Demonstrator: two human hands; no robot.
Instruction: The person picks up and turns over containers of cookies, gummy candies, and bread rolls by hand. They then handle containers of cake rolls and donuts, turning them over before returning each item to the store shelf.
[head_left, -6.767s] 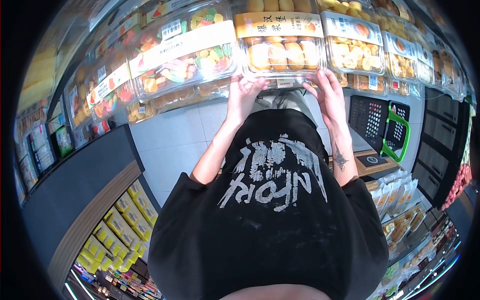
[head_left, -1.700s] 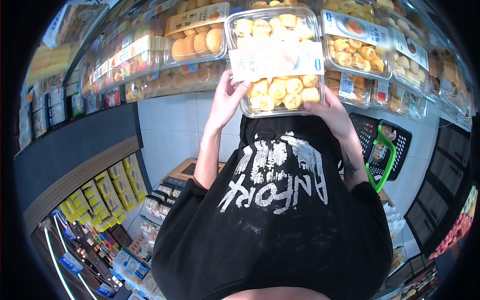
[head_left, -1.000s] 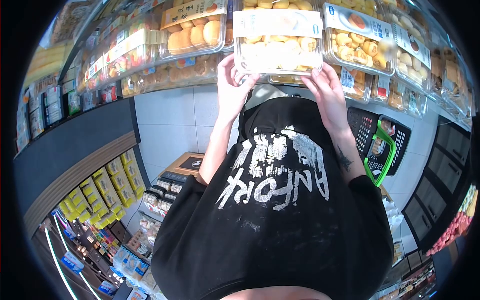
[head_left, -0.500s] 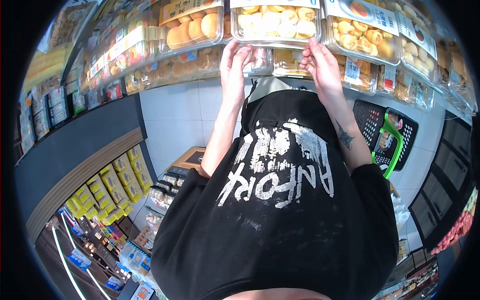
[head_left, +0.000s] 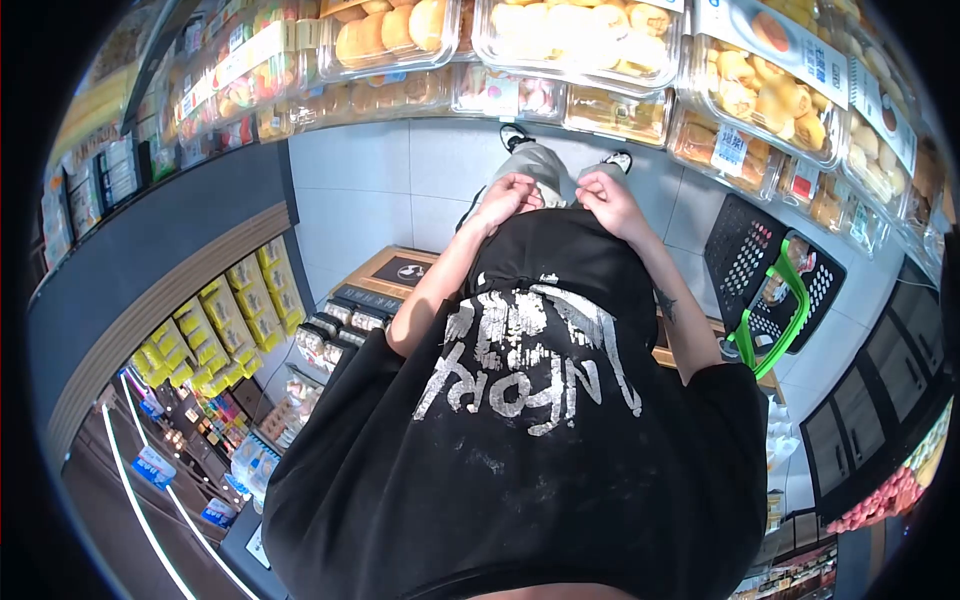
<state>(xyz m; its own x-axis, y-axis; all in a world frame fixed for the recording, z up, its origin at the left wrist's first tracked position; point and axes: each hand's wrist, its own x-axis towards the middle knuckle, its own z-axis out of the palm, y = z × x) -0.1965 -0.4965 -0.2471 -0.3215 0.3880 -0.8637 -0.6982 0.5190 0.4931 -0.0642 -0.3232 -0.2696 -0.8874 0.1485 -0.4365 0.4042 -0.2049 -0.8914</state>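
Observation:
My left hand point(head_left: 507, 196) and my right hand point(head_left: 598, 194) hang in front of my black printed shirt point(head_left: 530, 400), fingers curled in, holding nothing. Above them, on the shelf edge, lies the clear plastic box of small yellow pastries point(head_left: 578, 34), apart from both hands. A box of round orange buns point(head_left: 392, 30) lies to its left and another pastry box with a white label point(head_left: 765, 70) to its right. Smaller labelled packs point(head_left: 610, 108) sit on the tier just beneath.
A black shopping basket with a green handle point(head_left: 778, 300) stands on the tiled floor at the right. Lower shelves with yellow boxes point(head_left: 245, 310) run along the left. A dark cabinet point(head_left: 865, 420) stands at the right. My shoes point(head_left: 518, 136) show on the floor.
The pastry box went from my hands up onto the shelf. Both hands let go of it, dropped down to my chest and curled in.

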